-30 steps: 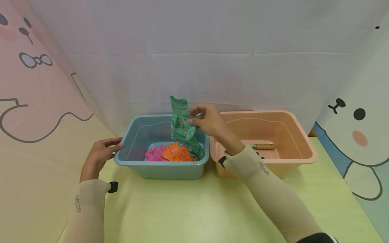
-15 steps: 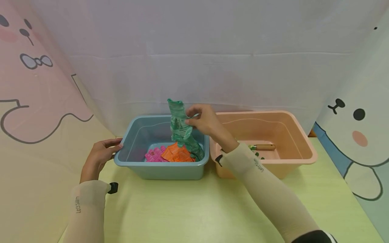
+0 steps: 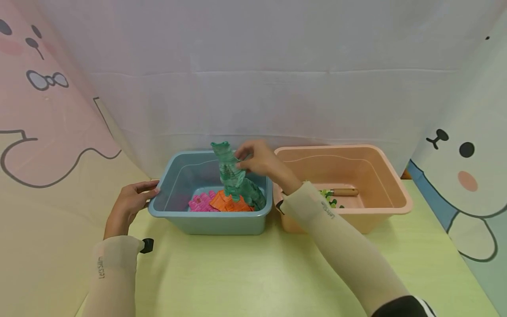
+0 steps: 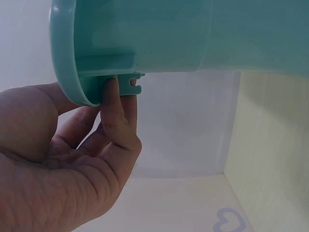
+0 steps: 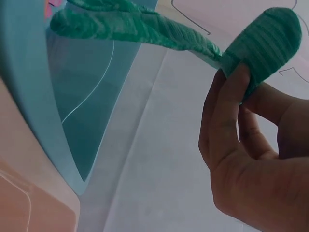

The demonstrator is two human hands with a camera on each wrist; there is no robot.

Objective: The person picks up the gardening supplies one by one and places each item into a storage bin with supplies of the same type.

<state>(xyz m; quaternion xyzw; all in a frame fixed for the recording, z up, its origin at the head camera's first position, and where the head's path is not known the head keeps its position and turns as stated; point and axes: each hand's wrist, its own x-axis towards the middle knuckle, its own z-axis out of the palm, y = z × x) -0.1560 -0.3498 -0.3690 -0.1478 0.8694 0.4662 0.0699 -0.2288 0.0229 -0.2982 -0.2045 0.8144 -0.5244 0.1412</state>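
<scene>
My right hand (image 3: 259,159) pinches a green striped knit glove (image 3: 229,174) near its edge, thumb against fingers. The glove hangs cuff up over the blue basin (image 3: 210,214), its fingers reaching down inside. In the right wrist view the fingertips hold a folded bit of the green glove (image 5: 268,46). Below it in the basin lie another green knit piece (image 3: 253,196), an orange glove (image 3: 226,202) and a pink glove (image 3: 202,202). At the basin's left end my left hand (image 3: 131,200) grips the rim, fingers tucked under the blue rim (image 4: 65,58) in the left wrist view.
Right beside the blue basin stands a peach basin (image 3: 372,211). Inside it lie a wooden-handled tool (image 3: 344,192) and small green leafy pieces (image 3: 333,202), partly hidden by my right sleeve. A pale yellow-green table (image 3: 237,273) carries both, with a white cloth behind.
My right hand has lowered and shifted left with the green glove, so the glove sits deeper in the blue basin and its cuff leans left. My left hand stays on the rim.
</scene>
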